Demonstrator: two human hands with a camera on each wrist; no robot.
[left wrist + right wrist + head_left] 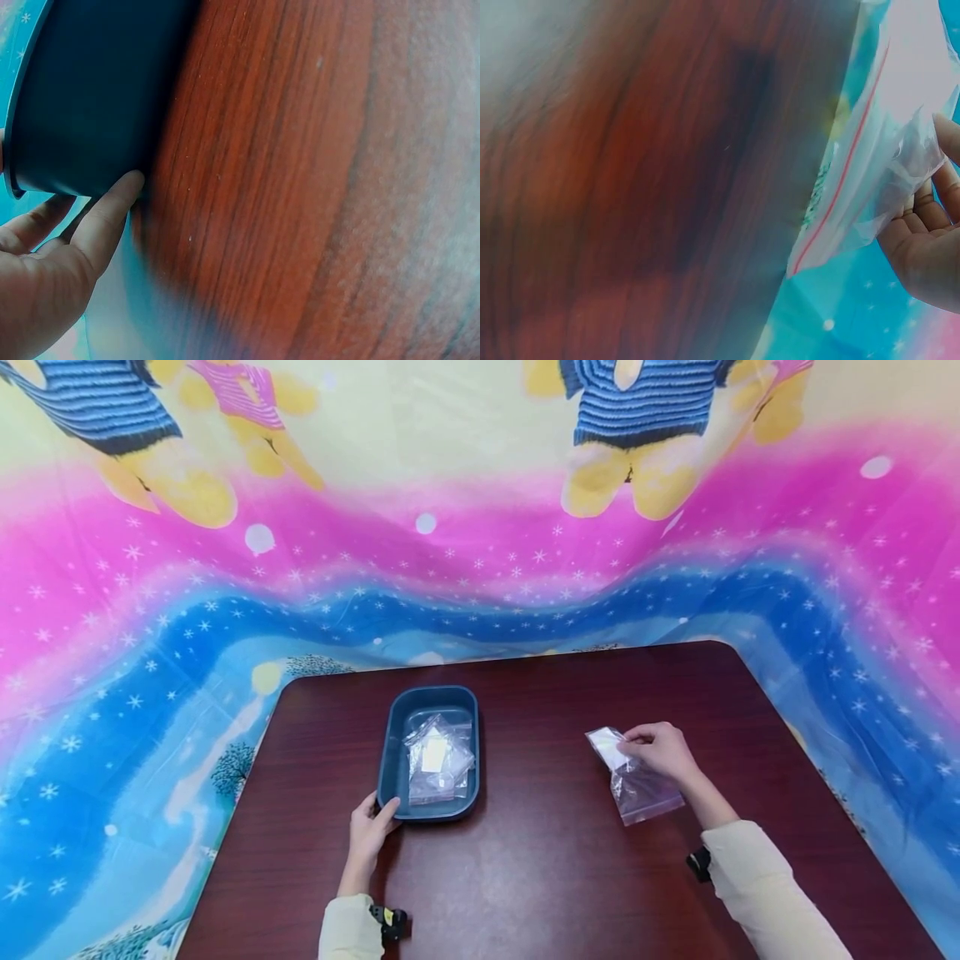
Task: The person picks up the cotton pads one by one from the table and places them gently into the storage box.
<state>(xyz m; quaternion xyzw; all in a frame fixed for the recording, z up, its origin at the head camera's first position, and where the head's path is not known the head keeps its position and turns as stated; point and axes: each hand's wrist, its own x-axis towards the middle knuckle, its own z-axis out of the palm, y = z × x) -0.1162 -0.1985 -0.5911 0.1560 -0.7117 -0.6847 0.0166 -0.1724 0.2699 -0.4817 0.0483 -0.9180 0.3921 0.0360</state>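
My left hand (369, 835) grips the near left corner of a dark blue tray (384, 760), thumb over the rim and fingers against the outer wall. In the left wrist view, fingertips touch the wall of the tray (82, 90) low down. Inside the tray lie several clear zip bags (442, 768), overlapping, with a white piece among them. To the right, my right hand (663, 750) pinches a clear zip bag (637, 789) with a white piece in its upper part. A red line marks the seal of this bag (847, 169) in the right wrist view.
Both hands are over a dark reddish-brown wooden table (525, 860) with rounded far corners. A printed cloth (480, 552) with bears and snowflakes hangs behind it and along its sides. The table's surface lies between the tray and the right hand.
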